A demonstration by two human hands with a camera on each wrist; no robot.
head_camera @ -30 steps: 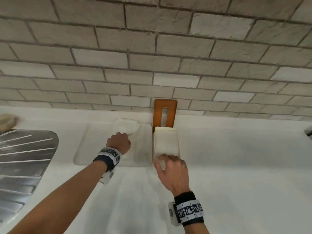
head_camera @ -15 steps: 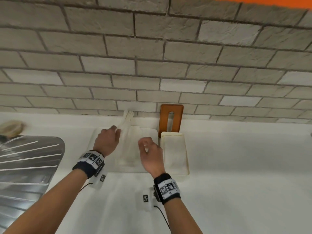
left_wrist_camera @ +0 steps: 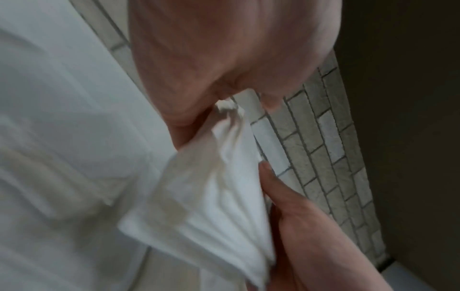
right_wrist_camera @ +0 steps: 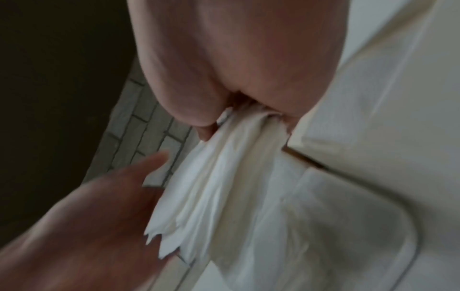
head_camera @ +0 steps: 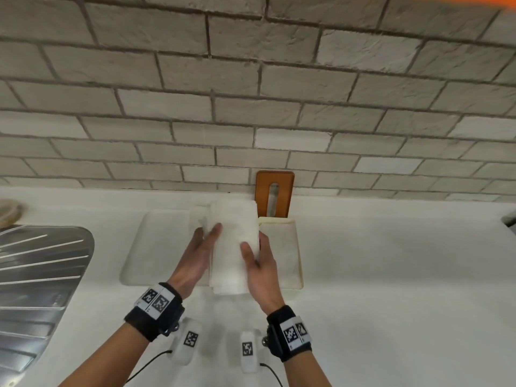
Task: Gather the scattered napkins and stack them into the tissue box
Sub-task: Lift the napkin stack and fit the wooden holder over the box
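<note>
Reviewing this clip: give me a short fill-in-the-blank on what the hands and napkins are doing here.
1. The stack of napkins is held between ____ hands.
2. The wooden lid leans against the ____ wall.
3. The tissue box lies on the ____ hand's side of the stack.
4. The metal draining board lies at the far ____.

Missing words: both; brick; right; left

My head view is evenly bright, the white table nearly washed out, brick lines bowing at the edges. Both wrist views are dimmer, motion-blurred, with dark corners.
</note>
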